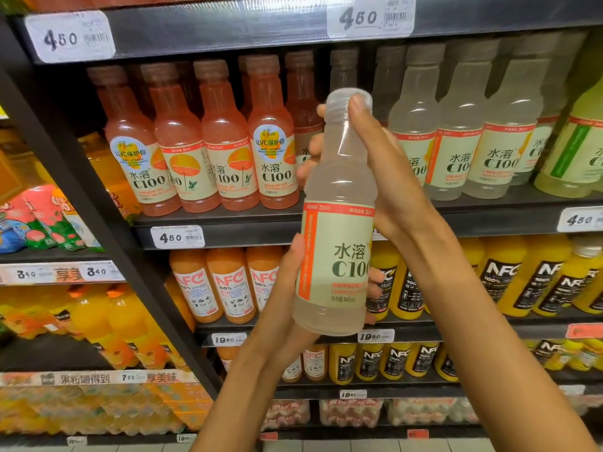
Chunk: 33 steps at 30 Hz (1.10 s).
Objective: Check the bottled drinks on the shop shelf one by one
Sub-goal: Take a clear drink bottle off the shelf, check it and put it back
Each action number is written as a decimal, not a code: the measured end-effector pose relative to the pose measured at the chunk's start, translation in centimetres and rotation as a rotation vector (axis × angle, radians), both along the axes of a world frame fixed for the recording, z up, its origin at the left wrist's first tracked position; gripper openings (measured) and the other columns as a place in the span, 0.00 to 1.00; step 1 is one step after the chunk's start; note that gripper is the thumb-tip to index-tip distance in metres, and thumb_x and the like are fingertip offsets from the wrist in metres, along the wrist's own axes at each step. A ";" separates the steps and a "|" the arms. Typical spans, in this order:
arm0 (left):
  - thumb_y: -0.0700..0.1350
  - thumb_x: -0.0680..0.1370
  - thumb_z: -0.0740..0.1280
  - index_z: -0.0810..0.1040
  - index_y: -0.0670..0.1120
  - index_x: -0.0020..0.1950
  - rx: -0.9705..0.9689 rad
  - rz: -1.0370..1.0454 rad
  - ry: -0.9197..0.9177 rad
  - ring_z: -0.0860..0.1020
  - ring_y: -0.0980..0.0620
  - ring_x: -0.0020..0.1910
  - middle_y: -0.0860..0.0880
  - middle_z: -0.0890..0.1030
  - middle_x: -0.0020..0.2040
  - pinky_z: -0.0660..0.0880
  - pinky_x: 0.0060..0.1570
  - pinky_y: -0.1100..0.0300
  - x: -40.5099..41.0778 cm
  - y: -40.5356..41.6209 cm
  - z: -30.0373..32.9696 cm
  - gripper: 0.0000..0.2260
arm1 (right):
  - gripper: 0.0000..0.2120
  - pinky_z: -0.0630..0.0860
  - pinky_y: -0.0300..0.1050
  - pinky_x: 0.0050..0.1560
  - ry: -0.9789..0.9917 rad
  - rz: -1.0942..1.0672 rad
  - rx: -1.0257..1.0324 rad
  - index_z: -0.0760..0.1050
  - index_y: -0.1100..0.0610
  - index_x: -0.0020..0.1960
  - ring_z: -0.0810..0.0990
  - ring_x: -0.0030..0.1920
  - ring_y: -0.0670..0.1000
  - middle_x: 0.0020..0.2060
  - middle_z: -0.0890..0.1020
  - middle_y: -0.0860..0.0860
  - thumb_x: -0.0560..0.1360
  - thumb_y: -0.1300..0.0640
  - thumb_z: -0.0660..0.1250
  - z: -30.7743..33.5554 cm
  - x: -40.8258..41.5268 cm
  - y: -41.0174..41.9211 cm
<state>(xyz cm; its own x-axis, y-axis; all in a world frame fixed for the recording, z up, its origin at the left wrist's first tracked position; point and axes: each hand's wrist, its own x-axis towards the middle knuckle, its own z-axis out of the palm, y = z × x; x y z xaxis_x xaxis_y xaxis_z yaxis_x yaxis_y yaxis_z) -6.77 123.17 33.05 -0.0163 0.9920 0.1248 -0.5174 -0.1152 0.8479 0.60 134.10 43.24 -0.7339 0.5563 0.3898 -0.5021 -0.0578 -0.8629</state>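
Pink bottles (195, 138) fill the left of the upper shelf (228, 228), packed shoulder to shoulder, so nothing there lifts out sideways, only forward and up under the shelf edge above. Left hand (287, 301) cups the base of the held bottle (337, 230), thumb up its left side over the label edge and fingers (375, 288) curled round the back. That bottle stands nearly upright in front of the shelves, clear of them, cap level with the necks of the row behind. It looks full, so moderately heavy; smooth plastic that likely gives under a squeeze and could slide if damp. Base and neck seem the surest holds, and the label stays readable that way. Right hand (388, 177) wraps the neck, thumb (359, 109) pressed on the cap. Pale bottles (463, 135) crowd the shelf further right; the gap behind the held bottle looks like its slot.
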 end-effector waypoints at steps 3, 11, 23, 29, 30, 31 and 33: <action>0.71 0.69 0.61 0.78 0.59 0.62 -0.055 0.284 0.245 0.80 0.51 0.59 0.50 0.82 0.58 0.78 0.53 0.56 -0.5 -0.1 -0.3 0.27 | 0.12 0.80 0.46 0.38 0.009 -0.080 0.051 0.69 0.59 0.57 0.82 0.37 0.54 0.36 0.81 0.52 0.82 0.50 0.58 0.4 0.2 0.1; 0.56 0.65 0.72 0.72 0.55 0.60 0.110 0.473 0.612 0.82 0.56 0.53 0.55 0.83 0.53 0.77 0.44 0.66 -0.5 1.0 0.4 0.25 | 0.09 0.79 0.44 0.39 0.063 -0.310 0.292 0.68 0.57 0.59 0.84 0.39 0.52 0.39 0.81 0.52 0.81 0.55 0.60 0.9 0.2 -0.7; 0.50 0.63 0.75 0.66 0.49 0.66 0.116 0.582 0.607 0.78 0.56 0.59 0.49 0.78 0.61 0.75 0.53 0.65 -2.1 3.1 -0.7 0.34 | 0.22 0.77 0.53 0.54 0.155 -0.147 0.669 0.66 0.57 0.61 0.80 0.50 0.54 0.56 0.74 0.63 0.72 0.54 0.71 0.6 1.4 -0.6; 0.51 0.67 0.73 0.71 0.51 0.62 0.072 0.648 0.615 0.81 0.56 0.54 0.52 0.82 0.55 0.77 0.48 0.65 -2.1 4.4 -1.1 0.25 | 0.10 0.80 0.42 0.44 0.092 -0.356 0.370 0.70 0.54 0.59 0.84 0.43 0.50 0.45 0.82 0.54 0.78 0.58 0.65 0.5 -0.7 2.0; 0.53 0.68 0.73 0.71 0.51 0.63 0.057 0.683 0.639 0.80 0.55 0.56 0.51 0.81 0.57 0.77 0.50 0.63 -2.2 4.9 -0.8 0.25 | 0.10 0.80 0.41 0.43 0.075 -0.393 0.343 0.70 0.55 0.59 0.84 0.43 0.49 0.45 0.82 0.54 0.79 0.58 0.64 0.6 -1.1 2.6; 0.55 0.68 0.73 0.71 0.50 0.66 0.043 0.723 0.666 0.78 0.54 0.58 0.49 0.79 0.59 0.77 0.54 0.60 -2.3 5.3 -0.5 0.28 | 0.10 0.80 0.41 0.43 0.060 -0.422 0.334 0.70 0.56 0.60 0.84 0.43 0.49 0.45 0.82 0.54 0.79 0.58 0.63 0.8 -1.6 3.1; 0.56 0.68 0.74 0.68 0.49 0.69 0.034 0.794 0.690 0.76 0.52 0.62 0.48 0.76 0.63 0.75 0.60 0.53 -2.6 6.0 0.1 0.33 | 0.09 0.80 0.40 0.42 0.045 -0.460 0.342 0.69 0.56 0.59 0.84 0.42 0.48 0.46 0.82 0.55 0.80 0.58 0.63 1.1 -2.4 4.0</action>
<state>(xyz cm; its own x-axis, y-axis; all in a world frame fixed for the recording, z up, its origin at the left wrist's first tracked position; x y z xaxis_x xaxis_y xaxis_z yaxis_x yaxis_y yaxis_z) -9.36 129.19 33.13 -0.5746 0.7236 0.3824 0.3110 -0.2392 0.9198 -1.80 138.13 44.38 -0.4245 0.6513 0.6290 -0.4463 0.4540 -0.7712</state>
